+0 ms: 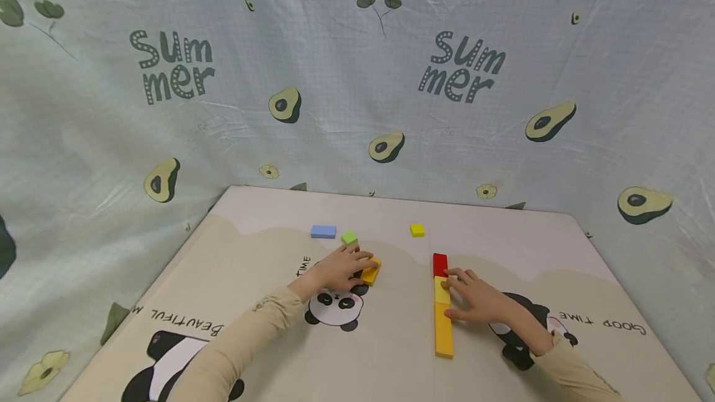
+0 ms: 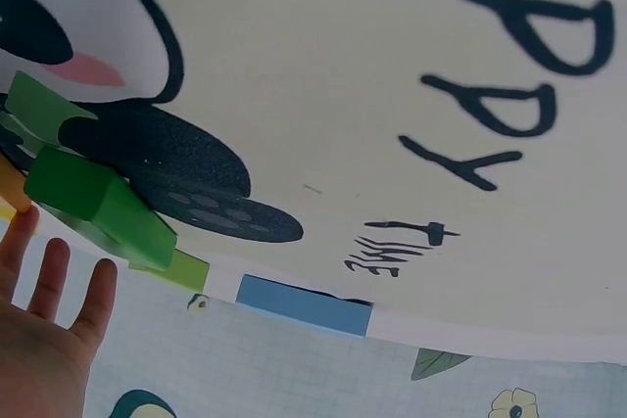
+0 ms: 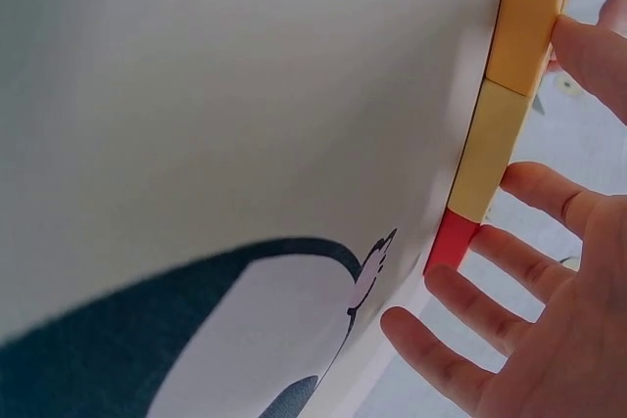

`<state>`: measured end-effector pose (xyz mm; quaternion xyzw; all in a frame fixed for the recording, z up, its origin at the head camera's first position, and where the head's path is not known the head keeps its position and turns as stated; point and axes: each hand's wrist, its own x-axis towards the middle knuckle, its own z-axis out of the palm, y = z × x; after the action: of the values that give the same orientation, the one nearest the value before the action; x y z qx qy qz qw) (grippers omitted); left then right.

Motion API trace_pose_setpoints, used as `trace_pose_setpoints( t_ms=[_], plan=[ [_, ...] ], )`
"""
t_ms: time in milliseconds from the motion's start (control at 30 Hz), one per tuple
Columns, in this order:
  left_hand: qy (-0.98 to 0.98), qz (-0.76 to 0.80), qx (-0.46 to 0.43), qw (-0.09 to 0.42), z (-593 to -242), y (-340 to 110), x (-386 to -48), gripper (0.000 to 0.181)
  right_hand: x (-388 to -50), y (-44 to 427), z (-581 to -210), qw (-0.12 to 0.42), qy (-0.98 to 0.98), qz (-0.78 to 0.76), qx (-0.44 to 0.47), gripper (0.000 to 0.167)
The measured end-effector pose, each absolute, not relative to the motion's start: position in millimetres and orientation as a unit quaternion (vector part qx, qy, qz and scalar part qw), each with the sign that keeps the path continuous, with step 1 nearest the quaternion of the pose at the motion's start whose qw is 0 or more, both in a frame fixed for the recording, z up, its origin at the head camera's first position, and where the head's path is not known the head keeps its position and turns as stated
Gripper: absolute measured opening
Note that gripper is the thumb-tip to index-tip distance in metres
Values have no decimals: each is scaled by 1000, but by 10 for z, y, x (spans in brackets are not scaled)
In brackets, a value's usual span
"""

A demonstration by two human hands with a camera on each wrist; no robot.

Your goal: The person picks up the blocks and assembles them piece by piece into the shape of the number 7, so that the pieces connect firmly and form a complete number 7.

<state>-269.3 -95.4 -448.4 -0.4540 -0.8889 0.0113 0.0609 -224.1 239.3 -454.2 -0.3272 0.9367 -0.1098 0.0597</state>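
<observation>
My left hand (image 1: 341,268) pinches an orange block (image 1: 371,273) between thumb and fingers, left of the row. In the left wrist view a dark green block (image 2: 98,203) stands close to these fingers; the hand mostly hides it from the head view. My right hand (image 1: 479,298) rests along the right side of a straight row, its fingers extended. The row has a red block (image 1: 440,264) at the far end, a pale yellow block (image 1: 442,290) in the middle and a longer orange block (image 1: 444,330) nearest me. In the right wrist view fingertips touch the row's side.
Beyond my left hand lie a blue block (image 1: 323,232) and a light green block (image 1: 349,238). A small yellow block (image 1: 417,230) sits farther back, between the hands. A panda-print cloth covers the table (image 1: 391,352). An avocado-print curtain (image 1: 335,79) hangs behind it.
</observation>
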Motion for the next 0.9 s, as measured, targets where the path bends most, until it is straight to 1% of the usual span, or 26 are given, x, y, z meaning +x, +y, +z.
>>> trace_pose_setpoints(
  t_ms=[100, 300, 700, 900],
  plan=[
    [-889, 5, -454, 62, -4481, -947, -2684, 43, -2231, 2389, -4536, 61, 937, -108, -326, 52],
    [-885, -5, -459, 81, -4492, -915, -2702, 40, -2222, 2378, -4514, 63, 936, -110, -327, 52],
    [-886, -26, -456, 80, -4489, -799, -2759, 40, -2239, 2388, -4529, 59, 937, -101, -328, 53],
    [-882, -25, -462, 91, -4467, -705, -2780, 40, -2229, 2380, -4522, 63, 939, -100, -324, 53]
  ],
)
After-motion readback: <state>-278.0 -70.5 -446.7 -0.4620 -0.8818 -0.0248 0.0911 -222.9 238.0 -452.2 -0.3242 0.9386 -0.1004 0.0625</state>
